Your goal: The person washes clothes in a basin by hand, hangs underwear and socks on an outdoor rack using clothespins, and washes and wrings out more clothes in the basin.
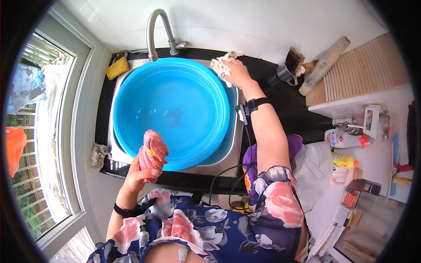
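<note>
My left hand is closed round a twisted pink cloth with a small yellow patch, held at the near left rim of a large blue basin. Clear water seems to lie in the basin, which sits over a steel sink. My right hand reaches past the far right rim, with its fingers on a crumpled whitish rag at the back of the black counter. The palm side of that hand is hidden.
A grey tap arches over the basin's far edge. At the back left is a yellow sponge. To the right stand a dark mug, a wooden bat and a ridged washboard. Another rag lies at the left corner.
</note>
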`<control>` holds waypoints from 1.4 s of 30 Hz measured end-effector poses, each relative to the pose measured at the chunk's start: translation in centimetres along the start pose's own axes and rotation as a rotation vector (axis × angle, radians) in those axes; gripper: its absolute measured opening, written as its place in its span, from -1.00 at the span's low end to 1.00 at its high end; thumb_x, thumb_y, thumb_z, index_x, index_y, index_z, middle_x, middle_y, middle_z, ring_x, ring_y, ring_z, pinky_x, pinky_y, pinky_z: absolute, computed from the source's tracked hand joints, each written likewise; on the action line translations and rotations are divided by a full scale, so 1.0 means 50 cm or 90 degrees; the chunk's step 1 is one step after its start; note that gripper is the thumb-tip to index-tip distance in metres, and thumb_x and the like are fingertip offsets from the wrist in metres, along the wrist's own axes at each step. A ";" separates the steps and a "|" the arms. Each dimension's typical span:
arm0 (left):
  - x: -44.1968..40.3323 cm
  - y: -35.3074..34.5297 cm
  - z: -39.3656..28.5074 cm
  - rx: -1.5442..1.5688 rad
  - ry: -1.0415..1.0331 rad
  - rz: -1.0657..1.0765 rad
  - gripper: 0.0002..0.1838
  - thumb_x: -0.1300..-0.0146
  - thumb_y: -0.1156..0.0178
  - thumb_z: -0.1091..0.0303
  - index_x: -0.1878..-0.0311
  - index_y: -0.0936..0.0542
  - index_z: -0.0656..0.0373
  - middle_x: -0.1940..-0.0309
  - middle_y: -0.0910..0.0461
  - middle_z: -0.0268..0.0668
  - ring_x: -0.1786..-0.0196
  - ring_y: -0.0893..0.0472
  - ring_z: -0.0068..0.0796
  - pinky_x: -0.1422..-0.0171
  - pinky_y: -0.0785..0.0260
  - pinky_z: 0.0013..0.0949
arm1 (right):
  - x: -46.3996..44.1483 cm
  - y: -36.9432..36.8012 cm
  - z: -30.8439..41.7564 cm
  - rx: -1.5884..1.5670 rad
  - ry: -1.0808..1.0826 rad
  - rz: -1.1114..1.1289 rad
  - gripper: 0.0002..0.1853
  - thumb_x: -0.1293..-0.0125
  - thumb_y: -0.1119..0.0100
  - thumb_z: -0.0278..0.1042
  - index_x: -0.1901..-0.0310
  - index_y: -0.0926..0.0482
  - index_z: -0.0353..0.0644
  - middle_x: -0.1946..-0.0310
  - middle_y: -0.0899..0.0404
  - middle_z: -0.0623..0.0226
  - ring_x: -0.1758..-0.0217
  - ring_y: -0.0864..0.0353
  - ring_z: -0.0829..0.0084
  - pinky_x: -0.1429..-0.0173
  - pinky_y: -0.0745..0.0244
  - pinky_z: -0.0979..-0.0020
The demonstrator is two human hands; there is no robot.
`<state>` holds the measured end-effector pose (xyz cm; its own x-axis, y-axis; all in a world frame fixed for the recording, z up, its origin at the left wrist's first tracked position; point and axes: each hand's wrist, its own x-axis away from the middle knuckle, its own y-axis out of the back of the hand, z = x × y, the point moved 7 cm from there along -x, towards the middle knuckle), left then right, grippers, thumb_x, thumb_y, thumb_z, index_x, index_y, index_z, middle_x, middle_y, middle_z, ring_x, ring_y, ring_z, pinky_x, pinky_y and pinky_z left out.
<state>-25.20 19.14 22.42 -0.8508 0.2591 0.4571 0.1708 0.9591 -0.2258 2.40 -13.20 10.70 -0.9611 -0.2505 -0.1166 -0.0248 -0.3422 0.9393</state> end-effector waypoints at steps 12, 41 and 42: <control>0.007 0.044 0.003 0.012 0.011 -0.019 -0.05 0.30 -0.40 0.23 -0.28 -0.31 0.32 -0.07 -0.49 -0.14 -0.10 -0.54 -0.26 -0.19 -0.44 -0.21 | 0.062 0.086 -0.218 0.004 -0.613 -0.100 -0.29 -0.12 -0.28 -0.01 -0.22 -0.37 -0.28 -0.19 -0.37 0.02 -0.25 -0.33 0.03 -0.26 -0.34 0.10; -0.058 0.069 0.079 0.371 -0.011 0.323 -0.23 0.06 -0.38 0.17 -0.22 -0.36 0.34 0.05 -0.59 -0.11 0.08 -0.64 -0.26 -0.06 -0.52 -0.22 | 0.315 0.245 0.380 -0.547 -0.064 0.026 -0.25 0.04 -0.26 -0.62 -0.31 -0.33 -0.31 -0.11 -0.53 0.10 -0.11 -0.56 0.40 -0.19 -0.45 0.39; -0.060 0.053 0.099 0.414 0.028 0.372 -0.22 0.04 -0.40 0.17 -0.23 -0.36 0.34 0.01 -0.59 -0.07 0.02 -0.64 -0.22 -0.09 -0.53 -0.18 | 0.329 0.232 0.427 -0.606 -0.056 0.009 -0.15 0.05 -0.28 -0.63 -0.37 -0.21 -0.33 -0.20 -0.44 0.06 -0.24 -0.46 0.41 -0.27 -0.38 0.41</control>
<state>-24.67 20.36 16.18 -0.6933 0.7061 0.1440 0.2455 0.4192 -0.8741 -19.57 -1.95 26.54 -0.9779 -0.2040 -0.0458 0.1835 -0.9424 0.2797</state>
